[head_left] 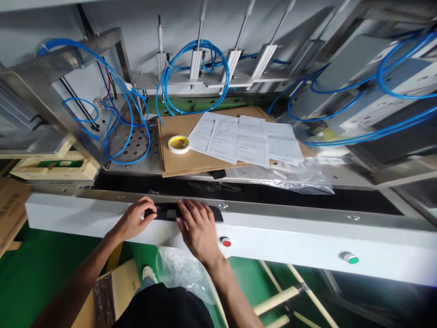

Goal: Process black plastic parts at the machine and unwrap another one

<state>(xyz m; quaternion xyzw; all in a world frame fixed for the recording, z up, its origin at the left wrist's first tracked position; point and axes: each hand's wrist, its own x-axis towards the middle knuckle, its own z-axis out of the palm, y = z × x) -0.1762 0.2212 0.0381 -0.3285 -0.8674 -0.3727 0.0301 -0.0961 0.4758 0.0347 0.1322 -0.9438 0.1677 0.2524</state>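
A long, flat black part point(217, 214) with a small grey rectangle near its middle lies along the white front edge of the bench. My left hand point(135, 218) pinches its left end between thumb and fingers. Stretched-out fingers of my right hand point(198, 225) rest over the middle of the same part, covering some of it. The exact kind of part cannot be made out.
A red button point(226, 242) and a green button point(351, 258) stick out of the white rail point(290, 243). Behind a dark channel point(164, 186) lies cardboard point(174, 165) with paper sheets point(239, 139) and a tape roll point(179, 144). Blue hoses point(165, 82) hang around metal cylinders point(234, 66).
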